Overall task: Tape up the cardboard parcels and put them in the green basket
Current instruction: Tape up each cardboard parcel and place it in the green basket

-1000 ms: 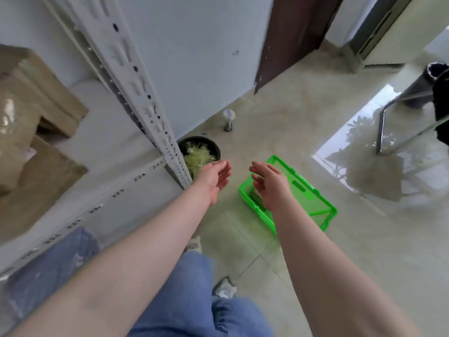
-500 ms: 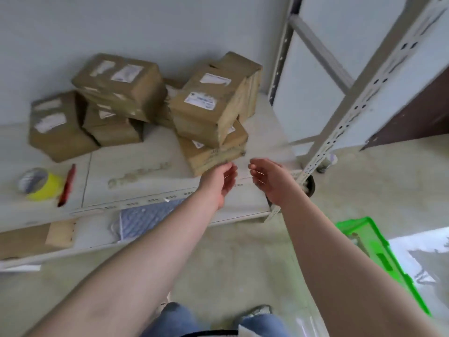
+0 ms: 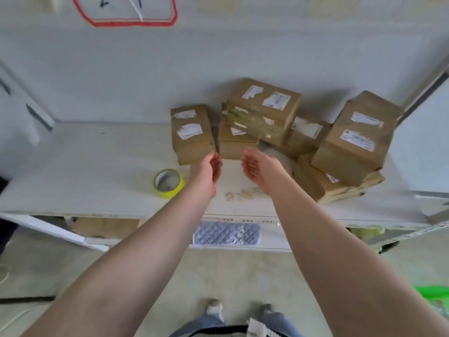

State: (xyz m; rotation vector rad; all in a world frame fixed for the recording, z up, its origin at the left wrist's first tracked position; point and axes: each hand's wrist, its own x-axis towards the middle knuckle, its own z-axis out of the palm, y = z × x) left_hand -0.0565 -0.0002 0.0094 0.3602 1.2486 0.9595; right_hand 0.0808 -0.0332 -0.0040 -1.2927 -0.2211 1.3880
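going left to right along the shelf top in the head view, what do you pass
yellow tape roll → left hand → right hand → big tilted parcel at the right end, on a flatter box. The middle parcels overlap the hands, so they are left out.

left hand (image 3: 206,171) empty | right hand (image 3: 261,170) empty | parcels (image 3: 263,107) on shelf (image 3: 85,166)

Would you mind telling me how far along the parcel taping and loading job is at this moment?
Nothing shows as done: only a corner of the green basket is visible, contents unseen. In hand: nothing yet; the left hand and right hand reach, empty, toward the cardboard parcels piled on the shelf. The yellow tape roll lies untouched beside them. Taping and loading the pile remain.
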